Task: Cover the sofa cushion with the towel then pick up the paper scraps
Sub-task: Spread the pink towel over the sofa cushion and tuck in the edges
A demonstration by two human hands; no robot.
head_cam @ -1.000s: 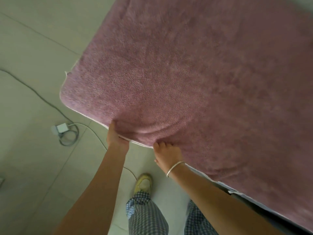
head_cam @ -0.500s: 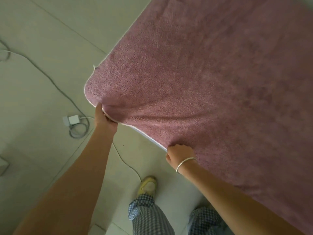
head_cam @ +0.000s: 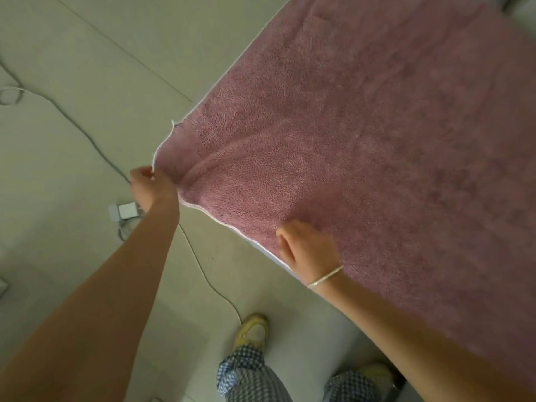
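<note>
Left hand: the left hand [head_cam: 153, 188] is closed in a pinch on the near corner of the towel [head_cam: 362, 158], fingers curled over its white edge; folds in the cloth run out from this grip toward the right.
Right hand: the right hand [head_cam: 309, 246] lies knuckles up on the towel's near edge, to the right of the left hand and closer to the body; its fingers bend down over the hem and appear to hold it, though the fingertips are hidden under the cloth.
Bracelet: a thin silver bracelet [head_cam: 324, 276] circles the right wrist, just behind that hand.
Towel: pink and fluffy with white trim, spread flat from both hands away to the upper right; what lies beneath it cannot be seen.
Floor: pale tiled floor [head_cam: 87, 68] lies left of and below the left hand.
Charger: a white charger [head_cam: 124, 210] sits on the floor just beside the left wrist, its cable [head_cam: 208, 282] trailing under the left forearm toward the feet.
Legs: checked trousers [head_cam: 249, 378] and a yellowish shoe [head_cam: 251, 332] show below, between the two forearms.
</note>
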